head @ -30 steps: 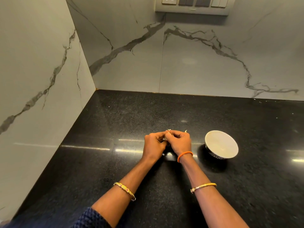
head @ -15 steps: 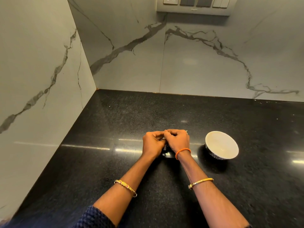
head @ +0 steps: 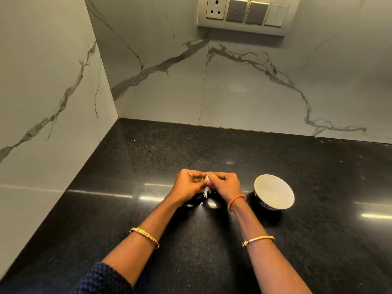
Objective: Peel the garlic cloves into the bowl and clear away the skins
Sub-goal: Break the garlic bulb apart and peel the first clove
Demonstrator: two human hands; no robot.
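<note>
The garlic clove (head: 206, 179) is held above the table (head: 212, 251), to the left of the bowl (head: 274, 191) and apart from it. Only a small pale part of the clove shows between the fingertips of both hands. A pale strip of garlic skin (head: 205, 193) hangs down from the clove, between the two hands.

The bowl stands upright on the table. Its interior is white; its outer wall is dark with a pale pattern. No content can be made out inside it.

The table is a polished black speckled stone surface with bright streaks of reflected light to the left and right of the bowl. Behind the bowl and far to its left, white marble-look wall panels (head: 254, 92) with grey veins meet in a corner. A switch plate (head: 244, 14) with one socket and several rocker switches is mounted on the rear panel, high above the bowl.

The left hand (head: 186, 184) is curled, its fingertips pinching the clove from the left. The right hand (head: 226, 184) is curled, pinching the clove from the side nearer the bowl. The two hands touch at the fingertips. Both forearms extend forward over the table. An orange thread band (head: 236, 201) circles the right wrist. Each forearm carries a gold bangle (head: 145, 234).
</note>
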